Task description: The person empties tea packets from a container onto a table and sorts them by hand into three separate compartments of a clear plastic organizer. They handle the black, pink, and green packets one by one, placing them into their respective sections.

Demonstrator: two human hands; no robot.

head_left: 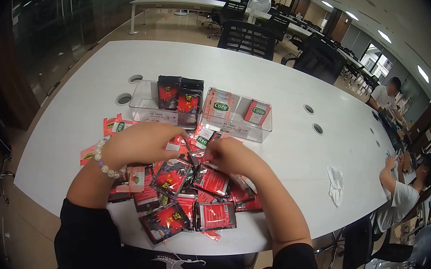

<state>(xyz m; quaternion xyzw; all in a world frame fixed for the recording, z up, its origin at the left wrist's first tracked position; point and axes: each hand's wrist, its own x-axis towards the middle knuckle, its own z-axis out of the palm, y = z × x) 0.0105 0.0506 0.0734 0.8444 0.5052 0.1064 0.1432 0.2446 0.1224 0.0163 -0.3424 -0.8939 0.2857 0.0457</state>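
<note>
A heap of red and black sachets (171, 177), mixed with pink and green Cozy packets (205, 136), lies under my hands. My left hand (159, 142), with a beaded bracelet on its wrist, reaches over the heap's upper left; its fingers curve down among packets and what they grip is unclear. My right hand (224, 154) bends in from the right beside the Cozy packet, its fingertips blurred. Behind the heap, a clear left bin (143, 100) holds upright black and red sachets (189, 100). The clear right bin (260, 134) holds pink Cozy packets (219, 107) in two spots.
A crumpled white tissue (335, 186) lies on the white table (283, 194) at the right. The tabletop has round cable holes (309, 109). Black chairs (247, 38) stand beyond the far edge. Two people (403, 199) (386, 94) sit at the right.
</note>
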